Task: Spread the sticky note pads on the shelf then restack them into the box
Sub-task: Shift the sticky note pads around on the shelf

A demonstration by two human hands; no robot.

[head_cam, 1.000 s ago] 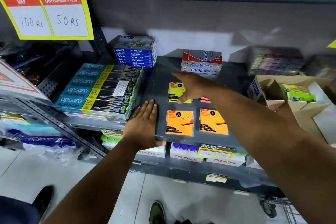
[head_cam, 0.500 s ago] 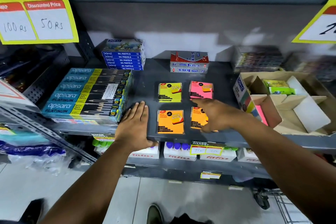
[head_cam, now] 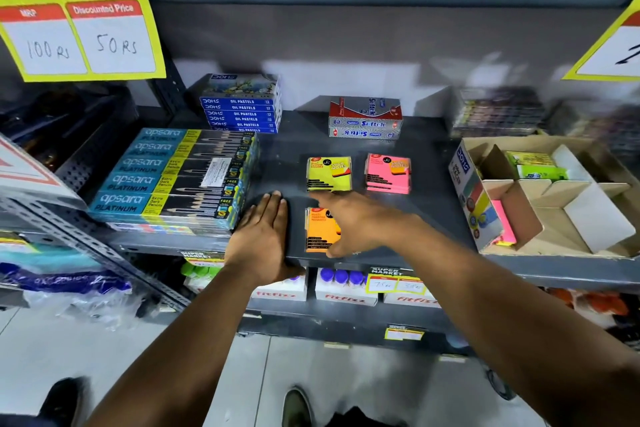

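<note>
Grey metal shelf (head_cam: pixel 433 218) at waist height, seen from above, stocked with stationery. Along its left part, stacked Apsara pencil boxes (head_cam: pixel 173 177). At its right end, open cardboard box (head_cam: pixel 467 198) with dividers, holding green note pads (head_cam: pixel 533 166) in a back compartment and a pink pad on edge (head_cam: pixel 504 222) in the near-left compartment.

Between stack and box, loose sticky note pads lying flat on the shelf: yellow pad (head_cam: pixel 329 173) and pink pad (head_cam: pixel 388 173) side by side mid-shelf, apart from each other; orange pad (head_cam: pixel 318 229) close to the front edge, directly in front of the yellow one, long axis running front to back.

Left hand (head_cam: pixel 263 236) flat on the shelf just left of the orange pad, palm down, fingers straight and together, thumb hooked over the front edge, holding nothing. Right hand (head_cam: pixel 360 225) spread over the right side of the orange pad, index finger reaching toward the yellow pad, thumb near the front edge; grip or mere resting contact impossible to tell. Anything beneath the palm hidden.

Likely step: gathering pads for restacking. Box well to the right of all three, so right hand the nearer carrier.
</note>
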